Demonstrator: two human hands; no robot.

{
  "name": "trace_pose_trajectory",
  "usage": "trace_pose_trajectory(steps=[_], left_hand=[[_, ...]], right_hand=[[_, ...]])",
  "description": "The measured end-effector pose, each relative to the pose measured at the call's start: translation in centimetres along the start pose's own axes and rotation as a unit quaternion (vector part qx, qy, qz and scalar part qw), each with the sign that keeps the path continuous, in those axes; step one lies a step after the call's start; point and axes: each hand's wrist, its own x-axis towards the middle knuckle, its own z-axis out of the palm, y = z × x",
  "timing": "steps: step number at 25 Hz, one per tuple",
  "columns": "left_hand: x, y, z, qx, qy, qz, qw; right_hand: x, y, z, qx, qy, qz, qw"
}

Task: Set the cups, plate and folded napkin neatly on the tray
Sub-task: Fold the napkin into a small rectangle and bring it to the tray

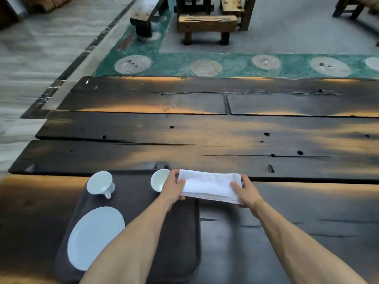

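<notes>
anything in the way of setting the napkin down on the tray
Nothing visible blocks it. Both hands, left hand and right hand, hold the folded napkin over the tray's right edge; that side is bare.

Dark plank table [205,130]; green rug [235,65]; bench [207,25]

The folded napkin [210,186] is plain white, with no print on it. Both cups, the handled cup [100,183] and the second cup [158,179], are white with a faint bluish cast, and the plate [95,236] is the same pale bluish white, unpatterned. The tray [180,232] under them is a very dark brown, almost black. The plank table [205,130] is dark, charred-looking wood streaked with warm orange-tan patches and dotted with small black holes. Beyond it, the floor strip [235,64] is mottled green set with pale grey, finely ridged discs.
</notes>
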Motion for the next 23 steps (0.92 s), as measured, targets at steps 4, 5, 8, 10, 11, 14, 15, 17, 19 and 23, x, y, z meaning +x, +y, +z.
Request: trace_pose_trajectory(steps=[4,5,8,10,11,14,15,17,19,23], left_hand=[[-3.4,-2.5,-4.6,-0.004,0.001,-0.009,1.0],[-4.1,-3.1,-5.6,-0.009,0.002,-0.011,1.0],[-5.9,-5.1,-8.5,-0.022,-0.005,-0.018,1.0],[-6.9,-6.5,-10.1,-0.036,-0.014,-0.029,0.999],[-7.3,-7.4,-10.8,-0.041,-0.019,-0.036,0.998],[-8.5,-9.9,-12.2,-0.046,-0.026,-0.064,0.997],[-8.7,-10.7,-12.5,-0.047,-0.027,-0.071,0.996],[-9.1,-12.3,-12.8,-0.045,-0.03,-0.083,0.995],[-9.3,-13.6,-12.7,-0.025,-0.023,-0.096,0.995],[-9.1,-15.1,-12.4,0.038,0.012,-0.094,0.995]], right_hand=[[-3.0,0.7,3.8,0.03,-0.044,0.019,0.998],[-3.6,0.9,4.6,0.035,-0.055,0.023,0.998],[-5.2,1.5,7.2,0.045,-0.084,0.032,0.995],[-6.1,2.1,8.7,0.042,-0.098,0.035,0.994],[-6.5,2.4,9.4,0.034,-0.102,0.036,0.994],[-7.7,3.3,11.6,0.009,-0.087,0.039,0.995],[-8.1,3.5,12.3,-0.002,-0.074,0.039,0.996],[-8.8,3.8,13.9,-0.043,-0.058,0.029,0.997],[-9.5,4.2,15.2,-0.119,-0.053,0.007,0.992],[-10.1,5.3,17.1,-0.26,-0.04,-0.032,0.964]])
